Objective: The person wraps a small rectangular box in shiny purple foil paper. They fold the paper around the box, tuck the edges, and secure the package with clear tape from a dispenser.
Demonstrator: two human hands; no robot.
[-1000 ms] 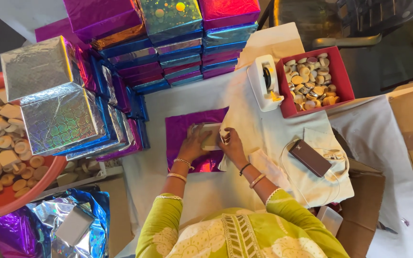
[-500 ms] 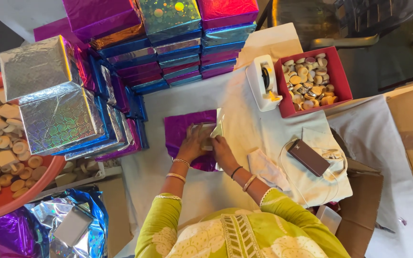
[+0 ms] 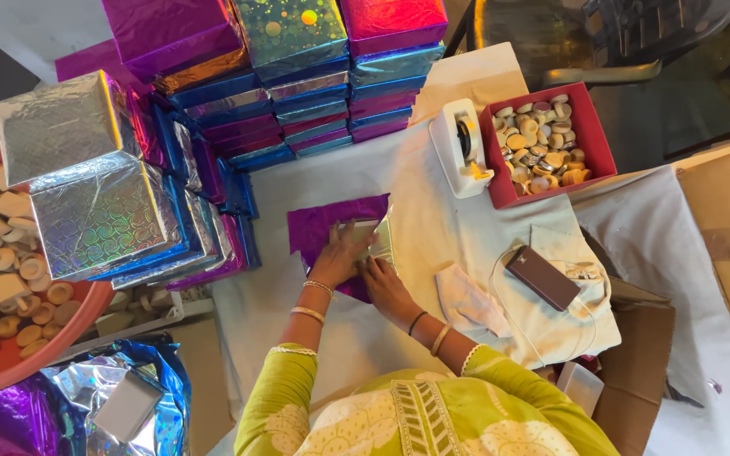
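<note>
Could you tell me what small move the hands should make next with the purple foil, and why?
Probably fold the loose purple foil up over the box: both hands press the box onto the sheet, which lies flat and unfolded at its left.

Both arms extended forward from yellow-green sleeves, forearms converging toward the purple foil sheet [image 3: 323, 226]. Left hand [image 3: 335, 260] laid palm down on the near part of that sheet, fingers spread and pointing away from the body, wrist ringed by bangles just short of the sheet's near edge. Right hand [image 3: 384, 285] set close beside the left at the sheet's near right corner, fingers bent and pressing down, fingertips close against the left hand's, wrist carrying a dark band and a bangle, forearm angled back and to the right of the sheet.
</note>
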